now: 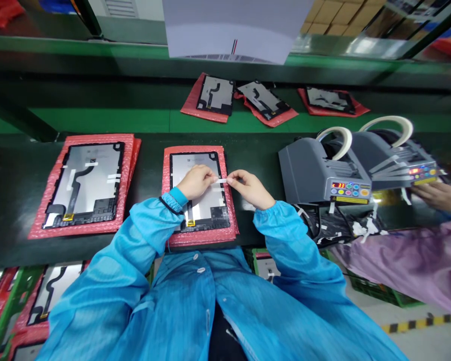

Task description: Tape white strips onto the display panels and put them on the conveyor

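A tablet back panel (197,170) lies on a red bubble-wrap sheet (167,165) in front of me on the dark belt. My left hand (196,181) and my right hand (250,188) hover over the panel, each pinching one end of a short white tape strip (222,180) stretched between them. Both sleeves are blue. The lower part of the panel, with a black flex cable and a yellow tab, is partly hidden by my left arm.
A second panel on red wrap (85,183) lies to the left. Three more panels (214,95) sit on the far green belt. Two grey tape dispensers (323,173) stand at right, where another person's hand (441,195) in a pink sleeve reaches.
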`<state>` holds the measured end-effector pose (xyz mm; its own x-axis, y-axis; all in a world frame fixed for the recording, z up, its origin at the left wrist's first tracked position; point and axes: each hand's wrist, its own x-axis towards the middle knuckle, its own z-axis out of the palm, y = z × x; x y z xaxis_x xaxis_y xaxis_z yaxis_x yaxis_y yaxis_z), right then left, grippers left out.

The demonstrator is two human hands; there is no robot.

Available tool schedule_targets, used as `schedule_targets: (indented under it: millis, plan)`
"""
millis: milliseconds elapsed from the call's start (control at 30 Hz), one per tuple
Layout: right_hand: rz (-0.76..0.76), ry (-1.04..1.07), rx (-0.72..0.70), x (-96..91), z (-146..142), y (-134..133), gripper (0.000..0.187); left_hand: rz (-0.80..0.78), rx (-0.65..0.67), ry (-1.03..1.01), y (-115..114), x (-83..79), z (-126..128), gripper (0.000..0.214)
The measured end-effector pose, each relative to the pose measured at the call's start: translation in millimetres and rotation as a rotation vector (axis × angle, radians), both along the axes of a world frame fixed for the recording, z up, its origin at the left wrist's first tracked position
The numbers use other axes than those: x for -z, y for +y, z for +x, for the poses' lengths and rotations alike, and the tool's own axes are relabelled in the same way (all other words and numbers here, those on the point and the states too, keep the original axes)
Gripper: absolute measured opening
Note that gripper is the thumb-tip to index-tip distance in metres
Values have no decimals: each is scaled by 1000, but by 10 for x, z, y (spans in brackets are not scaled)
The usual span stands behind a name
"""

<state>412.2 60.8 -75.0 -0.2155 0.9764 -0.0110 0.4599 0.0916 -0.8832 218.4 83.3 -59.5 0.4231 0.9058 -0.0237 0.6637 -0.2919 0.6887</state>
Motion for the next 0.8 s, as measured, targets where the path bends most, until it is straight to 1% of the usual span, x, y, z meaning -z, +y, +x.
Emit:
schedule_targets:
  millis: [133,233,300,367,600,700,800]
  plan:
    - [81,-51,-22,52,-64,37,9,-13,-11,106,-13,-5,31,16]
    - [153,-140,-10,115,-97,81,9,-6,-63,252,-55,-9,87,21]
    - [172,-199,5,162,-103,108,11,12,-104,333,-96,-14,129,24]
    - [176,-242,9,204,-101,126,11,29,-118,376,-132,-20,160,27]
    - [157,-284,-3,260,-117,126,10,55,-96,414,-159,8,178,27]
    - [89,-277,55,279,-124,141,10,65,-104,408,-152,32,174,23]
    - [-13,-245,157,289,-91,142,10,75,-149,363,-138,37,146,15]
